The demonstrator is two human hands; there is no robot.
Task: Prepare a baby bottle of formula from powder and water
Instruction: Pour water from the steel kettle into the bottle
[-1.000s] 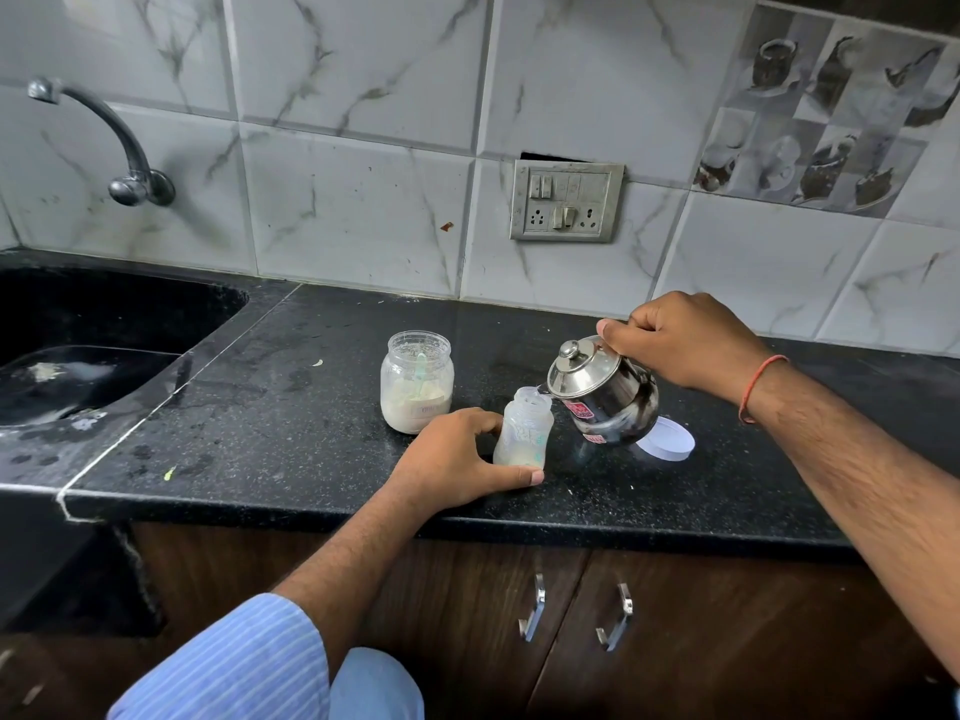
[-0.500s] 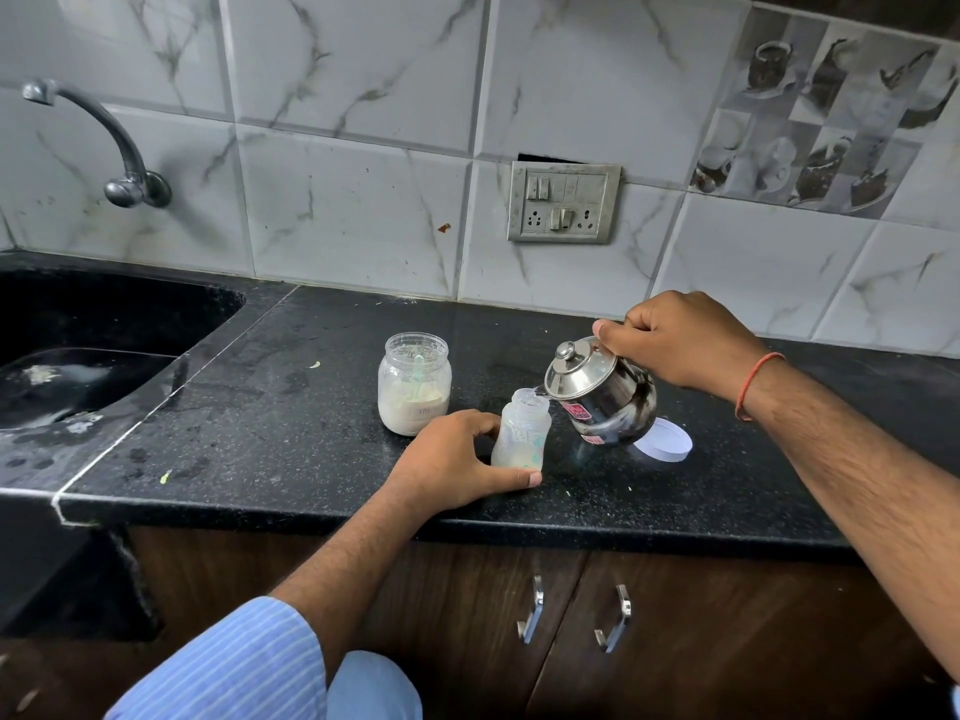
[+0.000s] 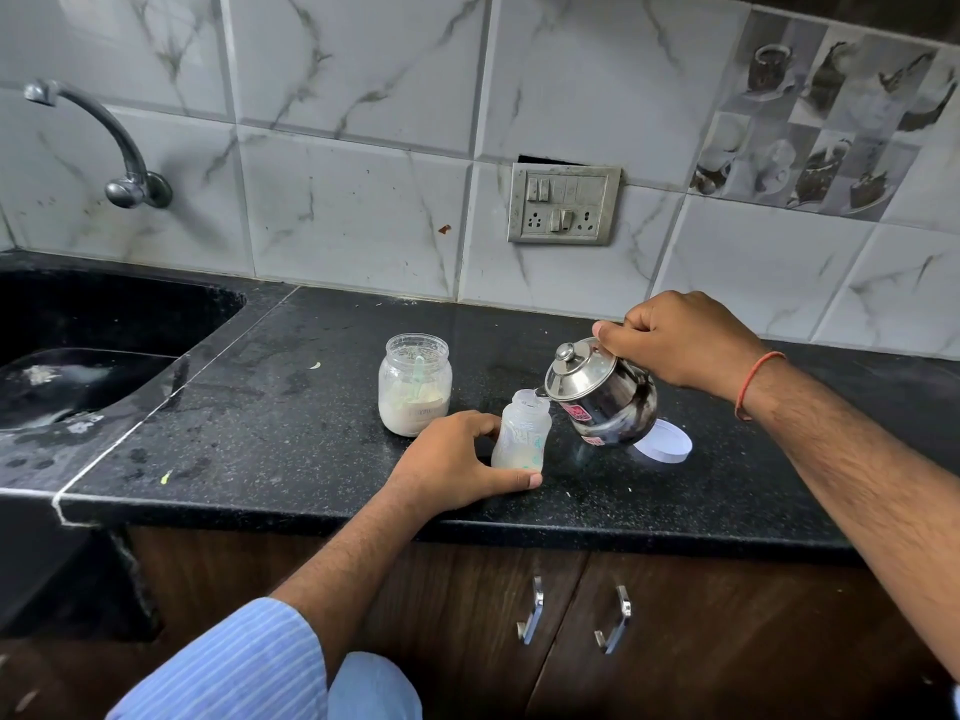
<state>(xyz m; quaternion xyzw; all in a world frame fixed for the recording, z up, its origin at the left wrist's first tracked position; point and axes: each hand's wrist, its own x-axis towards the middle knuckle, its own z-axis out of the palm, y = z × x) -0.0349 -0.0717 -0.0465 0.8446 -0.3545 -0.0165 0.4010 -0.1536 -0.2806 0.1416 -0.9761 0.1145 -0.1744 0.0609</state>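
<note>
A small clear baby bottle [image 3: 521, 433] stands upright and uncapped on the black counter [image 3: 291, 407], with pale contents at its bottom. My left hand [image 3: 457, 462] grips its lower part, thumb in front. My right hand [image 3: 680, 343] holds a shiny steel kettle [image 3: 605, 394] by its handle, tilted left so the spout sits at the bottle's mouth. To the left stands an open glass jar [image 3: 414, 384] of white powder with a pale scoop inside.
A white round lid [image 3: 667, 443] lies flat behind the kettle on the right. A black sink [image 3: 93, 356] with a wall tap [image 3: 111, 148] fills the left side. A switch plate [image 3: 565, 204] is on the tiled wall. Cabinet handles [image 3: 532, 610] lie below the counter edge.
Almost nothing differs; the kettle stays tilted at the bottle's mouth and both hands keep their hold.
</note>
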